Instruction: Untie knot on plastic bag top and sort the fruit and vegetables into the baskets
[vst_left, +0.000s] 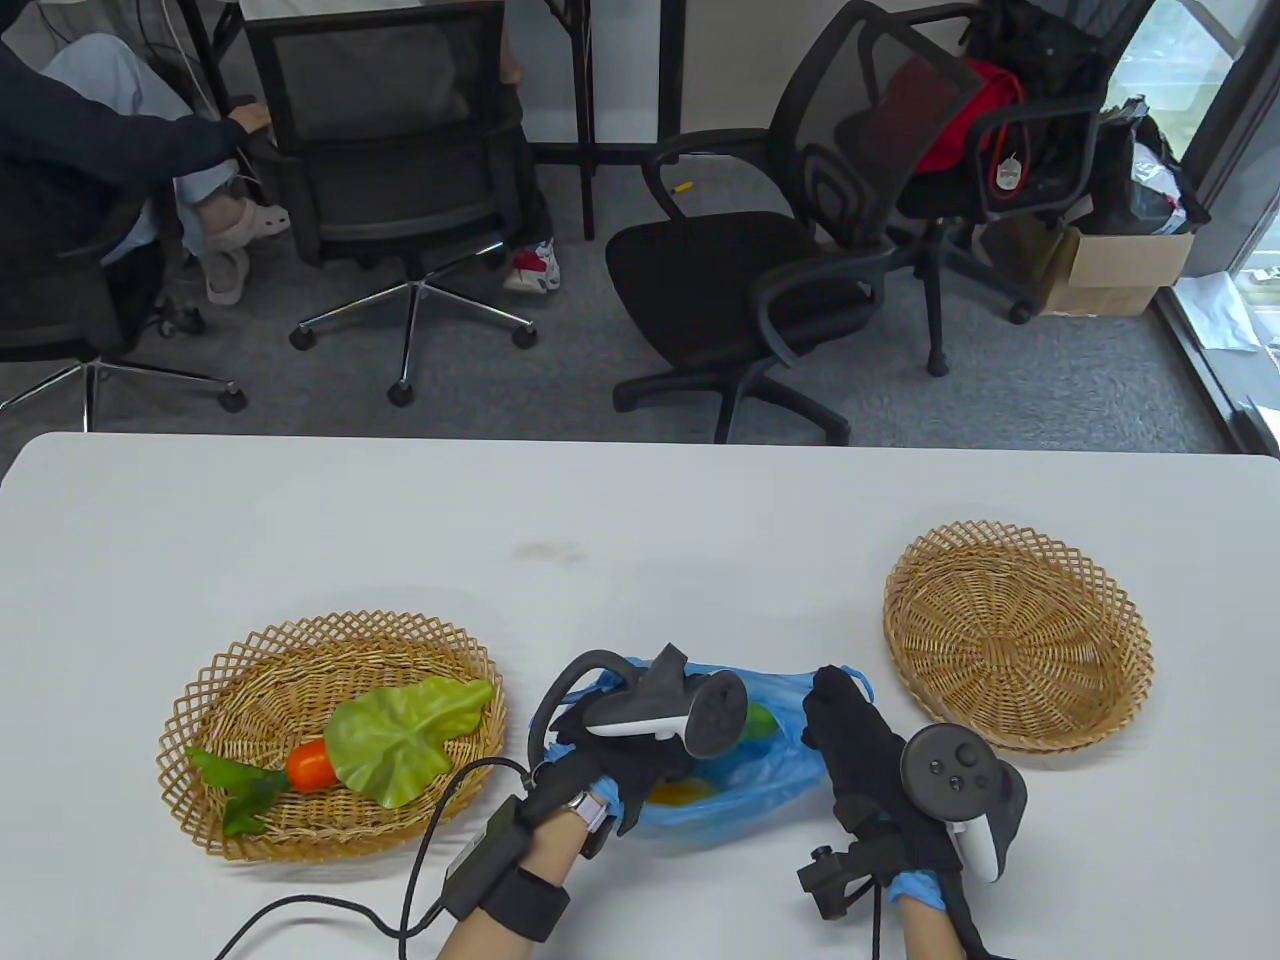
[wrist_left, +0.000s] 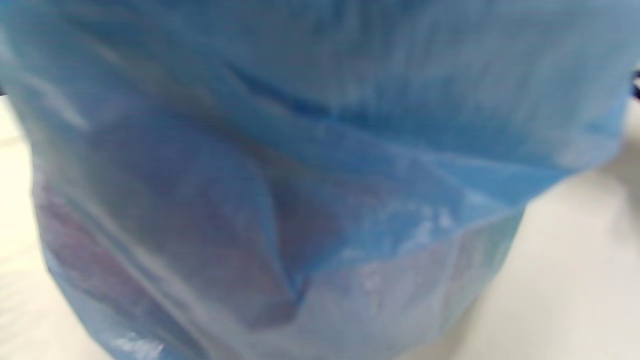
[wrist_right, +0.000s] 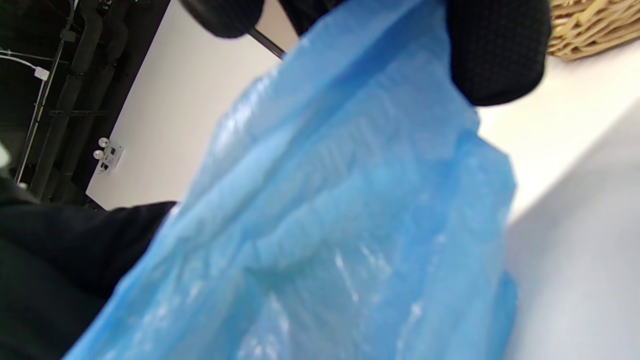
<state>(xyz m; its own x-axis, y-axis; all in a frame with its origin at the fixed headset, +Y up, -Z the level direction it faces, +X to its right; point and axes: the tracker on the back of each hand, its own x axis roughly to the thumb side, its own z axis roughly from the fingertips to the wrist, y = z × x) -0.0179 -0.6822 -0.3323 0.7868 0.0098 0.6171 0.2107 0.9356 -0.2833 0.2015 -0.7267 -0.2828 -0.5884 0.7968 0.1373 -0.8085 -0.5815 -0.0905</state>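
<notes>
A blue plastic bag (vst_left: 745, 795) lies open at the table's near middle. Something green (vst_left: 763, 722) and something yellow-orange (vst_left: 682, 793) show inside it. My left hand (vst_left: 600, 745) is at the bag's left rim under its tracker, and its fingers are hidden. The left wrist view is filled by the bag's wall (wrist_left: 320, 165), with a dim reddish shape behind it. My right hand (vst_left: 838, 705) pinches the bag's right rim; its gloved fingers (wrist_right: 495, 50) clamp the blue film (wrist_right: 340, 210). The left basket (vst_left: 250, 680) holds a green leaf (vst_left: 400, 735) and an orange vegetable with green leaves (vst_left: 310, 766).
An empty wicker basket (vst_left: 1018, 632) stands right of the bag, close to my right hand. A cable (vst_left: 430, 850) runs from my left wrist across the table's front. Office chairs (vst_left: 740, 270) and a seated person (vst_left: 110, 150) are beyond the far edge.
</notes>
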